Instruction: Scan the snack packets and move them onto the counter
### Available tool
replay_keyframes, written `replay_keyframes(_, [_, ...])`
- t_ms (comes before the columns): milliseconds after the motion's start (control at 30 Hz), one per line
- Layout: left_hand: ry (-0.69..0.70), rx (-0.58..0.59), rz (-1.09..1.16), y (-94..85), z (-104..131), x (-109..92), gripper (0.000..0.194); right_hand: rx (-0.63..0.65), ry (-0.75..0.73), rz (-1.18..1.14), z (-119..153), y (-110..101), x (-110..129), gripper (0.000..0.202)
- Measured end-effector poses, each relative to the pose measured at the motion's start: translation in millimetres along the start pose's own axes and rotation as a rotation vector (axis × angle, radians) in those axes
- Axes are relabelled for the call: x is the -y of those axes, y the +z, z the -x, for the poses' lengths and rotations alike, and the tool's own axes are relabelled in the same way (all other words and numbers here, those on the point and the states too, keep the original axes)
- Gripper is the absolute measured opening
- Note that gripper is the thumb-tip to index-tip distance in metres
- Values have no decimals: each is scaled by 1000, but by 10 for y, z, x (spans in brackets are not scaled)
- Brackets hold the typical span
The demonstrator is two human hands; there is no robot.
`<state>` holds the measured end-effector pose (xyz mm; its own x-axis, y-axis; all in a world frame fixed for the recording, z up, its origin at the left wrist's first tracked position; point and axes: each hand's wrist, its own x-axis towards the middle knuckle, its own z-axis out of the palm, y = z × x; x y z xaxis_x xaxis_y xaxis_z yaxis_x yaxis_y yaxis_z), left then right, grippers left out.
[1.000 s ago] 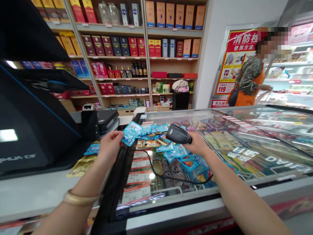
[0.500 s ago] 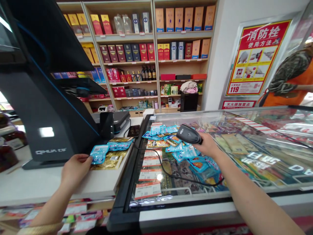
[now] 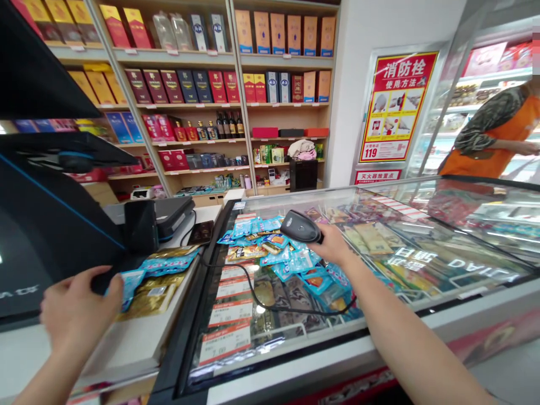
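Observation:
My right hand [image 3: 331, 246] is wrapped round a black barcode scanner [image 3: 301, 226] above the glass freezer lid. Beneath the scanner lies a loose heap of blue and gold snack packets [image 3: 295, 260]. My left hand [image 3: 82, 301] is at the counter, thumb and fingers apart, beside a blue packet [image 3: 131, 284]; the thumb overlaps its left edge, and no grip on it shows. Gold packets [image 3: 154, 295] and another blue packet [image 3: 171, 262] lie to its right on the white counter.
A black checkout terminal [image 3: 54, 225] stands at the left. The scanner's cable [image 3: 270, 306] loops over the freezer [image 3: 236, 388]. Shelves of boxed bottles [image 3: 181, 59] line the back wall. A person in an orange apron [image 3: 485, 160] stands at the far right.
The view has swung right, so the counter and freezer sit further left. My left hand has opened from a pinch at the blue packet. My right hand still holds the scanner.

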<state>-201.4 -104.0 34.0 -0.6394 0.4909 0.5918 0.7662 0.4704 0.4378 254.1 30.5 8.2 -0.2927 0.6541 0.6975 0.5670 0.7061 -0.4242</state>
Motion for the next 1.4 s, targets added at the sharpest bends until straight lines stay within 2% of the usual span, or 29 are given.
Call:
replay_keyframes(67, [107,-23,82,64,4,-287,54,2,7,-4,0,0,9,27])
replay_keyframes(100, [155,15,140,118,12,-461,51,1,9,-5,0,0,11,27])
replay_keyframes(133, [178,78,224,191,25,-648,48,1,11,-6,0,-1,12,26])
replay_keyframes(200, [162,286,375,388,62,-1029,47,-2,12,-10,-1,-2,10,25])
replay_keyframes(300, [156,490,386,768,117,-1516,42,-6,11,-23,-4,-1,-4,25])
replay_keyframes(367, [140,549,328,1010,132,-1734,36,-1,14,-25,-7,2,-17,24])
replay_keyframes(433, [116,574,285,1195,127,-1861,31,7,17,-25,-10,7,-31,23])
replay_keyframes(533, [79,587,270,1338,109,-1923,30,14,15,-29,-14,13,-48,23])
replay_keyframes(633, [49,568,312,1363,114,-1894,30,18,16,-22,-15,16,-54,23])
replay_keyframes(800, [-73,533,556,1307,179,-1820,24,22,1,-23,-14,22,-39,28])
replay_keyframes(967, [-158,527,863,1177,384,-1895,14,35,-13,-67,-22,14,23,24])
replay_keyframes(1100, [-141,514,1077,1095,670,-2014,18,59,-46,-93,-30,0,84,21])
replay_keyframes(1200, [-103,568,1221,1070,853,-2074,27,59,-52,-80,-31,5,114,18])
replay_keyframes(1300, [-66,627,1245,1053,950,-2104,34,76,-75,-97,-33,9,139,18])
replay_keyframes(1400, [-52,630,1234,1035,984,-2120,35,96,-93,-113,-38,6,160,19])
